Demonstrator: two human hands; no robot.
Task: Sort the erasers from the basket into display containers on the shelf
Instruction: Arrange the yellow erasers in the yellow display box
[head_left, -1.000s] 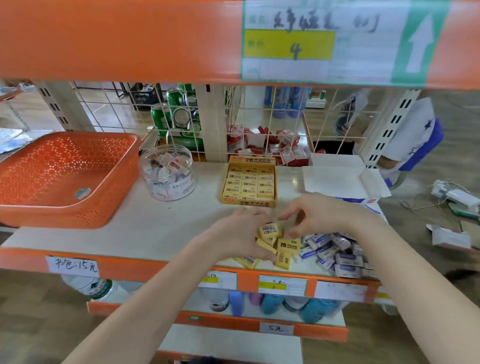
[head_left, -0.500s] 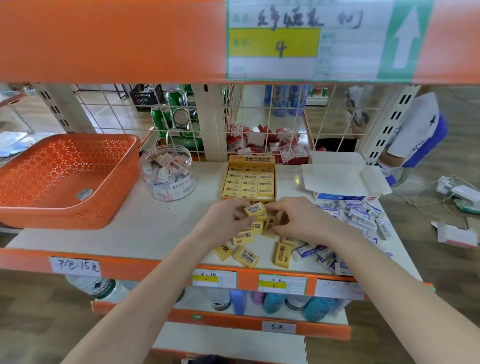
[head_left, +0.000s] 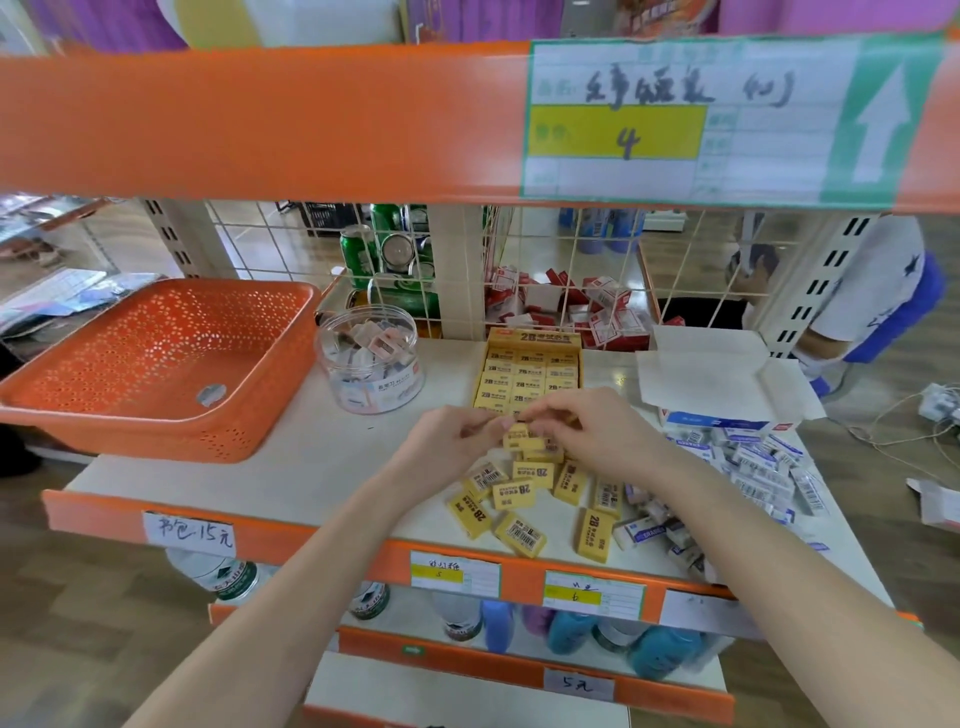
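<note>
My left hand (head_left: 451, 441) and my right hand (head_left: 592, 431) meet over the shelf and together pinch a small stack of yellow 2B erasers (head_left: 524, 439) just in front of the yellow display box (head_left: 530, 374), which holds rows of the same erasers. Several loose yellow erasers (head_left: 514, 493) lie scattered on the shelf below my hands. To the right lies a heap of white and blue erasers (head_left: 753, 467) beside an open white and blue box (head_left: 722, 384). The orange basket (head_left: 156, 374) sits at the left, nearly empty.
A clear round tub (head_left: 371, 358) with small items stands between the basket and the yellow box. A wire grid backs the shelf, with green cans and red-and-white packs behind it. An orange shelf beam hangs overhead. A person crouches at the far right.
Both hands rose from the loose pile near the front edge toward the yellow box, gathering yellow erasers between them. My view tilted up a little.
</note>
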